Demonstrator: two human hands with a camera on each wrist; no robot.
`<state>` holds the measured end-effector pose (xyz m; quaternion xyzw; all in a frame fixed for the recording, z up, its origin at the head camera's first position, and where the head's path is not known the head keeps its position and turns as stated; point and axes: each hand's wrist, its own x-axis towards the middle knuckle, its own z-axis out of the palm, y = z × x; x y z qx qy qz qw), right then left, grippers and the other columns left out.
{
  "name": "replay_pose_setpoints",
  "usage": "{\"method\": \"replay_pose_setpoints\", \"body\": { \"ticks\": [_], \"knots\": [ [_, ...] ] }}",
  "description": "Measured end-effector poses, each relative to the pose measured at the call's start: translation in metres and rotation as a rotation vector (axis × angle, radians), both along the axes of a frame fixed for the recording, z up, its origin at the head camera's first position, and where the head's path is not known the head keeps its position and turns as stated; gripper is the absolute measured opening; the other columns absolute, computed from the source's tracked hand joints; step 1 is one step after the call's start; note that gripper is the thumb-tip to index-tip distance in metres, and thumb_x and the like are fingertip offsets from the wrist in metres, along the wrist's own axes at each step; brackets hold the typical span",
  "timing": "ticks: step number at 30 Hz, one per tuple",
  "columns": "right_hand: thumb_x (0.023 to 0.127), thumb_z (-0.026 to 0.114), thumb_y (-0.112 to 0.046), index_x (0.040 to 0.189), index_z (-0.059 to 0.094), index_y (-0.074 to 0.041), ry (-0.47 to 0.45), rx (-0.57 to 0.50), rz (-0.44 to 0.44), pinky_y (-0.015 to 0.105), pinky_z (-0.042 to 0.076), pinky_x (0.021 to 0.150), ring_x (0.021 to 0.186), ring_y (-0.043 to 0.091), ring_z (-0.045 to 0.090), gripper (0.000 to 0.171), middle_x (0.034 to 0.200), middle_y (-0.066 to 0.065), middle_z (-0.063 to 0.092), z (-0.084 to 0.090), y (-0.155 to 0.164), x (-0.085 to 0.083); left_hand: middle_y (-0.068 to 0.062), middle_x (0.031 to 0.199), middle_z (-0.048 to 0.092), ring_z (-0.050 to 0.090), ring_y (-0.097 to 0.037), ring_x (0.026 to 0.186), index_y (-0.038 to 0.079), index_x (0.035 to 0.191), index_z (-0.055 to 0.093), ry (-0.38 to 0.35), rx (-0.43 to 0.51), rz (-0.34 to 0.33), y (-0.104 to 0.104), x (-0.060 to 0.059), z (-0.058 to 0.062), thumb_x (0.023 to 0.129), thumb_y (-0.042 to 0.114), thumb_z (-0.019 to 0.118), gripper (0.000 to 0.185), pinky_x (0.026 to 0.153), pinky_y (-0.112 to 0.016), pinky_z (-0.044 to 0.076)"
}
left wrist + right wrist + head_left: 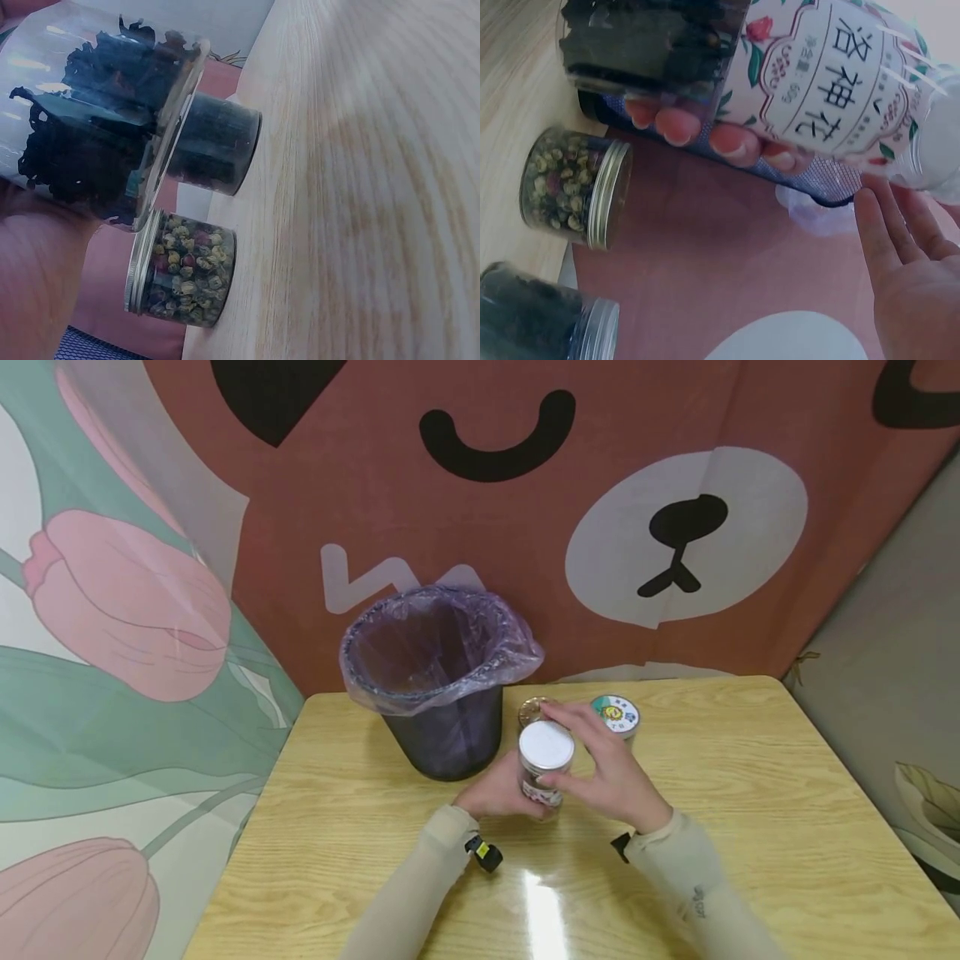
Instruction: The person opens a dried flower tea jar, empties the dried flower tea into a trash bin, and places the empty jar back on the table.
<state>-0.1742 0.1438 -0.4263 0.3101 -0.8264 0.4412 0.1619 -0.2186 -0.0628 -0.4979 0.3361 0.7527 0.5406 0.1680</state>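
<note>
The left hand [504, 792] grips one clear cylindrical plastic jar [780, 82]; the right hand [611, 781] spreads around its white lid [547, 745]. Two similar lidded jars [574, 187] stand farther, right of one black bin [453, 739].

Shows plain white on the lid [547, 744] of the roselle jar [735, 52], with pink-red blooms and green leaves bordering the pale label [817, 90]; mixes yellow and dark red inside the gold-lidded flower-bud jar [559, 180]; turns translucent purple at the bin liner [517, 652], blackish on the bin [457, 739]; runs pale yellow in wood grain over the tabletop [712, 768]; becomes red-brown, black and white on the bear-print cloth [480, 527].
</note>
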Motion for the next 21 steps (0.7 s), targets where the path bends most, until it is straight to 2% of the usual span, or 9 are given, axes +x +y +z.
{"method": "replay_pose_setpoints", "body": {
  "ticks": [3,9,17,21],
  "knots": [
    [0.073,0.094,-0.023,0.152,0.052,-0.024,0.013,-0.003,-0.012,0.052,0.046,0.11,0.136,0.024,0.053,0.089,0.143,0.003,0.058,0.0,-0.003,0.0,-0.012,0.123,0.066,0.062,-0.006,0.108,0.004,0.134,0.056,-0.009,0.012,-0.008,0.001,0.0,0.0,0.068,-0.004,0.088,0.073,0.106,-0.028,0.051],
    [0.074,0.093,-0.022,0.15,0.054,-0.022,0.035,-0.006,0.001,0.046,0.048,0.109,0.134,0.024,0.055,0.085,0.142,0.003,0.06,0.001,-0.005,0.0,-0.011,0.122,0.066,0.062,-0.007,0.108,0.005,0.134,0.055,0.003,0.011,-0.007,0.001,0.001,0.001,0.068,-0.004,0.088,0.074,0.105,-0.028,0.051],
    [0.078,0.09,-0.009,0.153,0.05,-0.019,-0.087,-0.079,0.11,0.025,0.045,0.113,0.137,0.014,0.053,0.085,0.149,0.005,0.057,0.003,0.004,0.001,-0.009,0.126,0.065,0.063,-0.009,0.112,0.006,0.138,0.052,0.049,-0.001,-0.026,0.003,0.001,0.001,0.067,-0.002,0.088,0.079,0.107,-0.028,0.051],
    [0.08,0.087,-0.005,0.153,0.052,-0.015,-0.114,-0.105,0.144,0.023,0.045,0.113,0.139,0.009,0.051,0.081,0.153,0.005,0.055,0.003,0.008,0.0,-0.009,0.124,0.066,0.063,-0.008,0.111,0.005,0.137,0.053,0.051,-0.001,-0.033,0.004,0.001,0.0,0.067,-0.002,0.088,0.078,0.107,-0.028,0.051]
  ]
}}
